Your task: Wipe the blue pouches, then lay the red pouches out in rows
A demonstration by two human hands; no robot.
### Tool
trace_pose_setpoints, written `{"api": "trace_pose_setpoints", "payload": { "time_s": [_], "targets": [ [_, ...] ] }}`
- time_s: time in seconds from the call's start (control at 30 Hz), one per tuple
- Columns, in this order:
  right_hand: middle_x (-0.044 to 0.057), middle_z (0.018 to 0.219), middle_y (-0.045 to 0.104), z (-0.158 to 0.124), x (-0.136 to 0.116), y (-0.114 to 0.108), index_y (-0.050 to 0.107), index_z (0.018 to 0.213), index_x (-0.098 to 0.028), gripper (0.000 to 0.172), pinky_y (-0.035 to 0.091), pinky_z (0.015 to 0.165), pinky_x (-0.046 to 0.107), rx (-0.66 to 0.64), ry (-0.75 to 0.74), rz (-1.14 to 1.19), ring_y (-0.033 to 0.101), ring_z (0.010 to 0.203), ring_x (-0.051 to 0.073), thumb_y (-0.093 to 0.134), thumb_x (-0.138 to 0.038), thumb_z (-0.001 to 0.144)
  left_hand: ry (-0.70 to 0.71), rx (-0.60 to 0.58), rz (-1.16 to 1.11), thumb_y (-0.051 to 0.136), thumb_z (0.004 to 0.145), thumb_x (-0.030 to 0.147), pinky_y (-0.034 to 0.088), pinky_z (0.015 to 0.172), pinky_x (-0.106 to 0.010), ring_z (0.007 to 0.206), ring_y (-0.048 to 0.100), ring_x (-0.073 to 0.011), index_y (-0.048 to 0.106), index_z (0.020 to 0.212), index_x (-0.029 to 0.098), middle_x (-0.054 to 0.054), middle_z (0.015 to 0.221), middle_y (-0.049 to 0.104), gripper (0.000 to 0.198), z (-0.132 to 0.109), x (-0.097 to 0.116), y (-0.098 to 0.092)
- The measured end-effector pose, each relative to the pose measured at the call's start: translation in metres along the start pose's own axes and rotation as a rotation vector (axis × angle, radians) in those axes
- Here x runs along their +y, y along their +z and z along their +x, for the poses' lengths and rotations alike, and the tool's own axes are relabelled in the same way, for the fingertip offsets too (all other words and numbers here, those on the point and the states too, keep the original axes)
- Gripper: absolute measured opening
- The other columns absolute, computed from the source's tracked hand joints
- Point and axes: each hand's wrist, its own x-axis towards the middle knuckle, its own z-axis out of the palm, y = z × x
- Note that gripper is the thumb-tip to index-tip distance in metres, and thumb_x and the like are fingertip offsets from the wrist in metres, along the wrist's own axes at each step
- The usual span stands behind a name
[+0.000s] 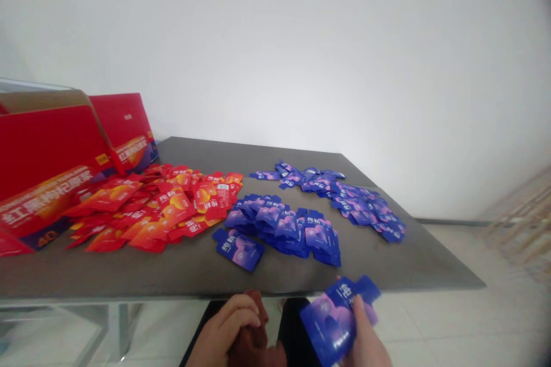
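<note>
My right hand (pixel 365 338) pinches blue-and-purple sachets (pixel 329 321) just off the table's front edge, thumb on top; they overlap, and I cannot tell how many there are. My left hand (pixel 228 327) is curled over my lap, its fingers bent around a dark reddish-brown shape (pixel 253 335) that I cannot make out. Closest to the hands on the table is a single blue sachet (pixel 239 249) lying flat. Behind it, a pile of blue sachets (pixel 279 223) overlaps in rows.
More blue sachets (pixel 365 206) spread along the right side of the grey table (pixel 387 275). A heap of red-and-orange sachets (pixel 172 203) lies on the left, against red cartons (pixel 47 155), the nearer one with a raised flap. A white wall (pixel 301 57) stands behind.
</note>
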Motion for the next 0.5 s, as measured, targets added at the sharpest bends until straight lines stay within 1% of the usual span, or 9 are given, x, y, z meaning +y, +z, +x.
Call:
{"api": "trace_pose_setpoints", "payload": {
  "time_s": [0.1, 0.13, 0.2, 0.27, 0.33, 0.37, 0.4, 0.43, 0.5],
  "targets": [
    [-0.001, 0.080, 0.077, -0.002, 0.004, 0.042, 0.060, 0.100, -0.022, 0.061, 0.054, 0.056, 0.027, -0.077, 0.083, 0.137, 0.071, 0.065, 0.018, 0.079, -0.063, 0.059, -0.014, 0.034, 0.062, 0.051, 0.081, 0.008, 0.051, 0.082, -0.020, 0.092, 0.065, -0.0147, 0.064, 0.092, 0.025, -0.003, 0.099, 0.065, 0.024, 0.000, -0.010, -0.012],
    [-0.001, 0.080, 0.078, -0.005, 0.004, 0.055, 0.060, 0.100, -0.021, 0.064, 0.053, 0.056, 0.026, -0.116, 0.114, 0.182, 0.071, 0.063, 0.017, 0.082, -0.062, 0.056, -0.033, 0.035, 0.091, 0.051, 0.081, 0.008, 0.051, 0.084, -0.020, 0.095, 0.065, -0.0153, 0.064, 0.096, 0.025, -0.004, 0.102, 0.065, 0.026, 0.002, -0.014, -0.015],
    [0.000, 0.082, 0.078, -0.012, 0.003, 0.076, 0.060, 0.100, -0.020, 0.069, 0.056, 0.063, 0.027, -0.199, 0.162, 0.252, 0.073, 0.069, 0.017, 0.088, -0.056, 0.049, -0.091, 0.009, 0.177, 0.049, 0.079, 0.005, 0.050, 0.094, -0.025, 0.106, 0.063, -0.0172, 0.062, 0.106, 0.024, -0.007, 0.113, 0.063, 0.036, 0.010, -0.021, -0.022],
    [0.003, 0.092, 0.079, -0.018, 0.001, 0.089, 0.061, 0.100, -0.019, 0.069, 0.057, 0.078, 0.031, -0.289, 0.175, 0.269, 0.074, 0.085, 0.021, 0.092, -0.047, 0.046, -0.184, -0.045, 0.294, 0.042, 0.075, 0.000, 0.045, 0.104, -0.031, 0.121, 0.057, -0.0192, 0.056, 0.123, 0.022, -0.010, 0.134, 0.054, 0.055, 0.021, -0.025, -0.026],
    [0.006, 0.104, 0.077, -0.020, -0.002, 0.093, 0.063, 0.103, -0.018, 0.067, 0.055, 0.088, 0.033, -0.391, 0.181, 0.235, 0.071, 0.100, 0.024, 0.093, -0.043, 0.048, -0.279, -0.117, 0.407, 0.037, 0.074, -0.003, 0.042, 0.109, -0.037, 0.133, 0.048, -0.0214, 0.043, 0.140, 0.020, -0.012, 0.152, 0.036, 0.070, 0.034, -0.025, -0.028],
    [0.007, 0.106, 0.076, -0.020, -0.003, 0.092, 0.065, 0.103, -0.017, 0.065, 0.055, 0.088, 0.034, -0.432, 0.186, 0.182, 0.071, 0.102, 0.024, 0.092, -0.044, 0.050, -0.311, -0.162, 0.452, 0.035, 0.074, -0.003, 0.042, 0.109, -0.039, 0.136, 0.045, -0.0222, 0.036, 0.145, 0.019, -0.013, 0.157, 0.028, 0.074, 0.040, -0.024, -0.028],
    [0.009, 0.105, 0.077, -0.018, -0.003, 0.090, 0.067, 0.101, -0.016, 0.061, 0.055, 0.085, 0.033, -0.465, 0.194, 0.102, 0.072, 0.099, 0.024, 0.090, -0.046, 0.053, -0.336, -0.211, 0.491, 0.035, 0.075, -0.002, 0.042, 0.109, -0.039, 0.136, 0.045, -0.0227, 0.032, 0.148, 0.018, -0.012, 0.159, 0.025, 0.075, 0.045, -0.022, -0.028],
    [0.010, 0.099, 0.077, -0.015, -0.002, 0.086, 0.069, 0.096, -0.015, 0.056, 0.055, 0.080, 0.032, -0.484, 0.203, 0.005, 0.073, 0.092, 0.024, 0.088, -0.050, 0.056, -0.350, -0.256, 0.522, 0.036, 0.076, -0.001, 0.043, 0.108, -0.039, 0.135, 0.047, -0.0227, 0.031, 0.149, 0.018, -0.012, 0.159, 0.025, 0.075, 0.049, -0.020, -0.027],
    [0.012, 0.085, 0.078, -0.007, 0.001, 0.076, 0.071, 0.078, -0.013, 0.052, 0.055, 0.069, 0.029, -0.485, 0.208, -0.195, 0.074, 0.076, 0.022, 0.082, -0.060, 0.060, -0.366, -0.324, 0.570, 0.036, 0.077, 0.000, 0.045, 0.106, -0.038, 0.128, 0.054, -0.0218, 0.033, 0.148, 0.018, -0.010, 0.158, 0.030, 0.074, 0.054, -0.016, -0.025]
  ]
}}
